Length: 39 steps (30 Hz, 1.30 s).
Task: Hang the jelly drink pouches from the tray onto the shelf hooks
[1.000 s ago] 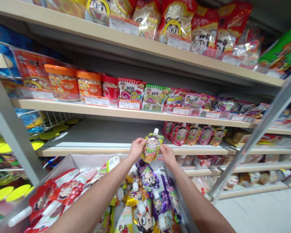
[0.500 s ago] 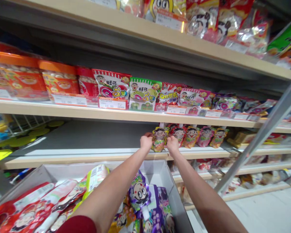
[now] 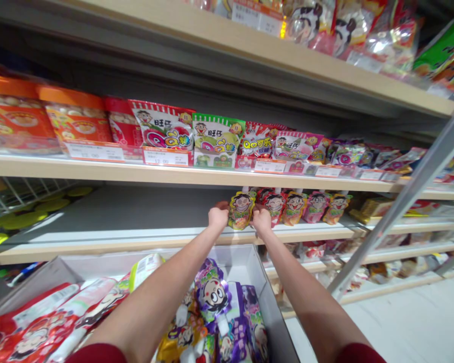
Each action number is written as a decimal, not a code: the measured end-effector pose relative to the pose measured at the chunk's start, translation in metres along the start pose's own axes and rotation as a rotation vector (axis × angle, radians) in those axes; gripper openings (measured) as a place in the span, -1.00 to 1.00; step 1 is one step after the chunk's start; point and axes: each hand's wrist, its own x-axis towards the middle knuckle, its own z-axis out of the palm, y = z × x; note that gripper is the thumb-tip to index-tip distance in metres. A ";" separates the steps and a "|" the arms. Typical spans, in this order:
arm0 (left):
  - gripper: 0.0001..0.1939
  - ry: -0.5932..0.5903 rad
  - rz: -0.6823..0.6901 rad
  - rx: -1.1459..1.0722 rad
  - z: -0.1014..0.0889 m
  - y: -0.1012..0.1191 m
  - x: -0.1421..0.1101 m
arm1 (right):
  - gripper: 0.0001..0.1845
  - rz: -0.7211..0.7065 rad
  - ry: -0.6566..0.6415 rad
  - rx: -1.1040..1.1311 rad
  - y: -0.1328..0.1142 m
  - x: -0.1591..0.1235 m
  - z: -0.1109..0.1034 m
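A yellow spouted pouch [image 3: 241, 210] with a cartoon face stands upright near the front of the lower shelf, its white spout just under the shelf above. My left hand [image 3: 218, 216] has its fingers curled at the pouch's left edge. On the opposite edge, my right hand [image 3: 262, 220] is closed too, its fingertips partly hidden. Right beside it stands a red pouch [image 3: 275, 205], followed by an orange pouch [image 3: 295, 207], a pink pouch [image 3: 316, 207] and another orange one in a row. Below my forearms, a purple spouted pouch [image 3: 214, 295] lies in an open grey-white box [image 3: 245, 254].
The box also holds red-and-white packets [image 3: 41, 322] and gold pouches [image 3: 181, 330]. Candy bags [image 3: 215, 141] and orange-lidded jars [image 3: 75, 118] line the shelf above, behind price labels. A slanting metal post [image 3: 404, 196] rises at right; a wire basket [image 3: 26, 191] is at left.
The view has shifted slightly, moving shelf and box left and up in the picture. Both hands stay at the yellow pouch's sides, and it has moved slightly left of the red one.
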 end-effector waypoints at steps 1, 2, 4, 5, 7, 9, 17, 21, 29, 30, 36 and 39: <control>-0.81 -0.006 0.017 0.023 -0.007 -0.001 -0.005 | -0.63 0.004 0.033 -0.016 -0.002 -0.006 -0.003; -0.80 -0.020 0.039 0.050 -0.015 -0.003 -0.011 | -0.63 0.001 0.068 -0.021 -0.003 -0.014 -0.005; -0.80 -0.075 0.091 0.104 -0.036 -0.007 -0.030 | -0.63 -0.039 0.101 -0.026 -0.006 -0.037 -0.008; -0.80 -0.113 0.112 0.131 -0.047 -0.009 -0.041 | -0.63 -0.070 0.081 -0.032 -0.008 -0.052 -0.008; -0.79 -0.195 0.139 0.220 -0.071 -0.013 -0.068 | -0.67 -0.135 -0.059 -0.063 -0.012 -0.086 -0.008; -0.78 -0.268 0.140 0.368 -0.092 -0.017 -0.094 | -0.70 -0.174 -0.275 -0.129 -0.016 -0.119 -0.007; -0.62 -0.557 0.258 0.774 -0.126 -0.039 -0.140 | -0.65 -0.234 -0.695 -0.396 -0.016 -0.169 0.003; -0.58 -0.583 0.256 0.891 -0.128 -0.041 -0.144 | -0.64 -0.226 -0.682 -0.425 -0.012 -0.170 0.007; -0.52 -0.525 0.262 0.860 -0.129 -0.042 -0.147 | -0.75 -0.067 -0.520 -0.156 -0.012 -0.170 0.013; -0.53 -0.509 0.289 0.848 -0.129 -0.041 -0.147 | -0.75 -0.045 -0.518 -0.099 -0.013 -0.169 0.013; -0.60 -0.427 0.466 0.721 -0.126 -0.029 -0.144 | -0.79 -0.116 -0.577 0.000 -0.044 -0.165 0.009; -0.64 -0.501 0.510 0.674 -0.123 -0.014 -0.139 | -0.80 -0.268 -0.703 -0.058 -0.070 -0.162 0.003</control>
